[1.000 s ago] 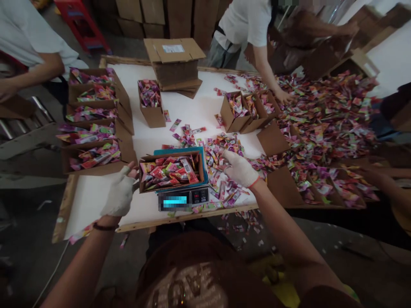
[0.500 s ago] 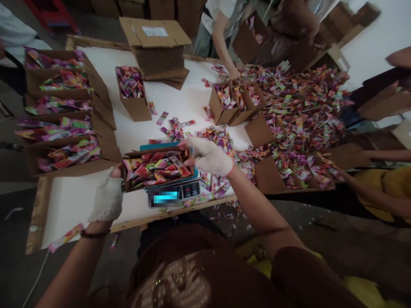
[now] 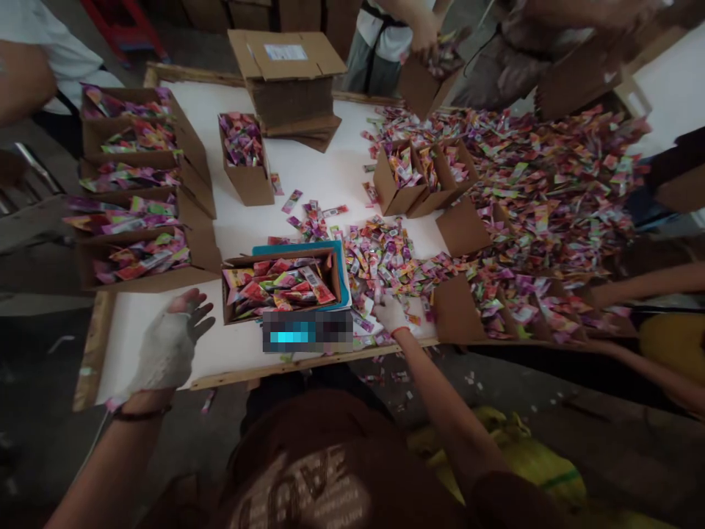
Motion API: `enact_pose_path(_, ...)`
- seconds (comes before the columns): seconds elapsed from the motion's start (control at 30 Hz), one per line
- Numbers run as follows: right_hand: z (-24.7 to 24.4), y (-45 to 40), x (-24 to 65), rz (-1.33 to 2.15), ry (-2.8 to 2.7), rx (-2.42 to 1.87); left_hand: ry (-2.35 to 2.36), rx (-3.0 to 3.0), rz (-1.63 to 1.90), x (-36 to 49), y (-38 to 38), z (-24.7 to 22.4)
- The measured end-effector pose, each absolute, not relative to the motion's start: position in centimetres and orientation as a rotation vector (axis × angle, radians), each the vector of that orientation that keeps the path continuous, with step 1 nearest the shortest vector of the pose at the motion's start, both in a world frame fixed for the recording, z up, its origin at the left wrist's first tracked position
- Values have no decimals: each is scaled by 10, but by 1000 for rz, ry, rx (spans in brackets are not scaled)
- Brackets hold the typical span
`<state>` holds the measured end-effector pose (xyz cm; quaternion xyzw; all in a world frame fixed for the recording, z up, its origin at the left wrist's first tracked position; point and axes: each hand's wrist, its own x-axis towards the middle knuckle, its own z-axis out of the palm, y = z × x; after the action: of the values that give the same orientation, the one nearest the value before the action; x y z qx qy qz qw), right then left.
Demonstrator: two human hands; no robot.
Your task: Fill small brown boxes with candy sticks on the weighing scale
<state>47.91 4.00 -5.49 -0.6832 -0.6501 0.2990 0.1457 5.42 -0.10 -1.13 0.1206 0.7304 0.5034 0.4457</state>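
Through the head camera I have my left hand (image 3: 170, 339), in a pale glove with bare fingertips, raised over the near left of the white table (image 3: 344, 173), its fingers spread and holding nothing, just beside the packet-filled carton (image 3: 336, 281) but apart from it. That carton rests on a teal-topped scale (image 3: 344, 290), whose display is blurred out. My right hand (image 3: 392, 314), gloved too, is down among the loose packets (image 3: 385, 253) right of the scale; I cannot tell whether its fingers are closed on any. To my left stands a row of filled cartons (image 3: 203, 253), with a narrower filled carton (image 3: 250, 185) beyond the scale near stacked cardboard (image 3: 294, 99). Farther right, three cartons (image 3: 392, 194) border a broad heap of packets (image 3: 562, 184), and across the table a co-worker's hand (image 3: 424, 37) is at a tilted carton (image 3: 419, 90).
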Motion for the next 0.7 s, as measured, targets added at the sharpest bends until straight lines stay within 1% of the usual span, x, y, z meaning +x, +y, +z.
enact_pose_path(0.07,-39,47,481,867,-1798,-1984,1793,292,1268,56,4,-11)
enact_pose_path(0.2,14,65,451,1003,-1962,-1466,1756,329,1276,66,11,-12)
enact_pose_path(0.27,36,71,440,1015,-2049,-1383,1716,346,1291,70,11,-11)
enact_pose_path(0.33,47,72,448,889,-2028,-1574,1699,345,1302,70,9,-10)
enact_pose_path(0.43,40,64,490,621,-1812,-2183,1728,332,1302,66,9,-3)
enact_pose_path(0.47,34,60,504,599,-1716,-2400,1740,317,1300,65,10,1)
enact_pose_path(0.53,19,52,524,674,-1570,-2733,1747,279,1290,65,16,10)
enact_pose_path(0.63,1,41,529,785,-1534,-2895,1729,258,1251,71,28,23)
enact_pose_path(0.7,-4,36,527,665,-1502,-2911,1721,300,1232,75,36,27)
